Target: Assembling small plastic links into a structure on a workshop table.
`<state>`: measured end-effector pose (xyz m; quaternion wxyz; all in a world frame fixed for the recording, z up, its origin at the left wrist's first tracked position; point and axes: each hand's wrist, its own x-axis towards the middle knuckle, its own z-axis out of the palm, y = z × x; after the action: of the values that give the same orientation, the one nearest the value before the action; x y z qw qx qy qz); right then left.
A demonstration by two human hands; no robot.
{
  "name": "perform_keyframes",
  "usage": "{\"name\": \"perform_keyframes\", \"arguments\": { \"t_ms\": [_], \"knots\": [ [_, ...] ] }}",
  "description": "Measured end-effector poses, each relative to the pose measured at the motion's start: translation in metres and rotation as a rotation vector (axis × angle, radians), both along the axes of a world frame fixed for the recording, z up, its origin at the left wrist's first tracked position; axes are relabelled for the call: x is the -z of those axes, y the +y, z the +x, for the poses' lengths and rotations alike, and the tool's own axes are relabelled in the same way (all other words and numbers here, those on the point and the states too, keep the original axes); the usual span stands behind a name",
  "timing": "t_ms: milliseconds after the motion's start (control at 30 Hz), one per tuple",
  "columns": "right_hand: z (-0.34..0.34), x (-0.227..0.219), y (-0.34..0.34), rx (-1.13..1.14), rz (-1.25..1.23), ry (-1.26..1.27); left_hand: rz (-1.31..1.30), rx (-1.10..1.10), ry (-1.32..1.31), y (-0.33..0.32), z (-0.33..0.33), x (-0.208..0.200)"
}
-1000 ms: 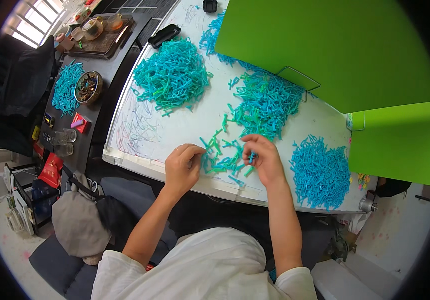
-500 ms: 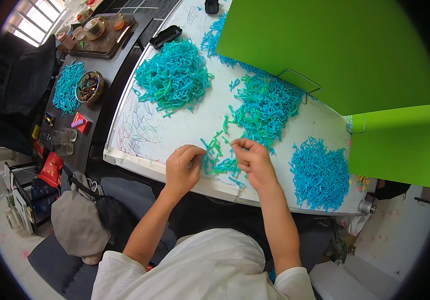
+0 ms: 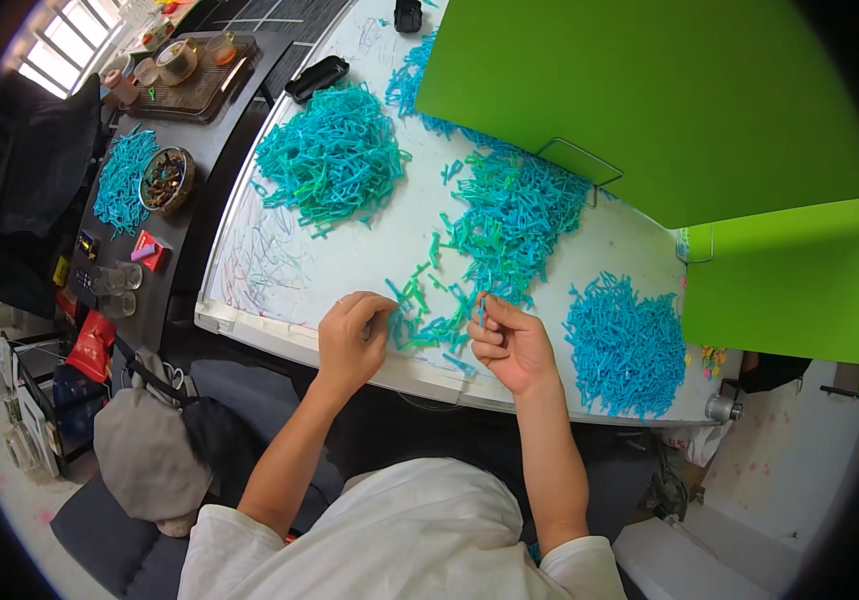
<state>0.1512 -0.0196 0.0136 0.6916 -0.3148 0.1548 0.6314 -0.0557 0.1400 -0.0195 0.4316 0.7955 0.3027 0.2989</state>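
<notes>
My right hand (image 3: 518, 348) pinches a small blue plastic piece (image 3: 482, 310) upright between thumb and fingertips, just above the table. Across from it, my left hand (image 3: 352, 338) is closed with its fingertips curled together; whatever it may hold is hidden. Between the hands lie loose green and teal plastic pieces (image 3: 440, 330), thin and partly forked. Beyond them spreads a mixed heap of blue and green pieces (image 3: 520, 215). A teal pile (image 3: 330, 155) stands at the far left, and a bluer pile (image 3: 625, 350) sits right of my right hand.
The white table (image 3: 335, 265) has scribbles on its left side. Bright green panels (image 3: 640, 110) on wire stands (image 3: 582, 160) rise at the far right. A black case (image 3: 318, 78) lies behind the teal pile. A dark side table holds more blue pieces (image 3: 125, 180) and a bowl (image 3: 167, 180).
My right hand has turned its fingers upward, and a blue piece now shows in its pinch. My left hand stays curled near the loose pieces. The whole view has shifted slightly.
</notes>
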Motion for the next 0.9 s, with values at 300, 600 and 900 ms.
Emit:
{"name": "perform_keyframes", "arguments": {
  "t_ms": [300,600,900],
  "knots": [
    [-0.006,-0.022,-0.014,0.082,-0.159,-0.064,-0.023,-0.004,0.005,-0.001,0.000,0.000],
    [-0.005,0.016,-0.023,-0.024,-0.675,-1.322,0.010,0.009,-0.005,0.000,0.002,0.002],
    [-0.037,0.014,-0.003,-0.115,-0.529,-1.695,-0.023,0.003,0.011,-0.001,0.001,0.002]
  ]
}}
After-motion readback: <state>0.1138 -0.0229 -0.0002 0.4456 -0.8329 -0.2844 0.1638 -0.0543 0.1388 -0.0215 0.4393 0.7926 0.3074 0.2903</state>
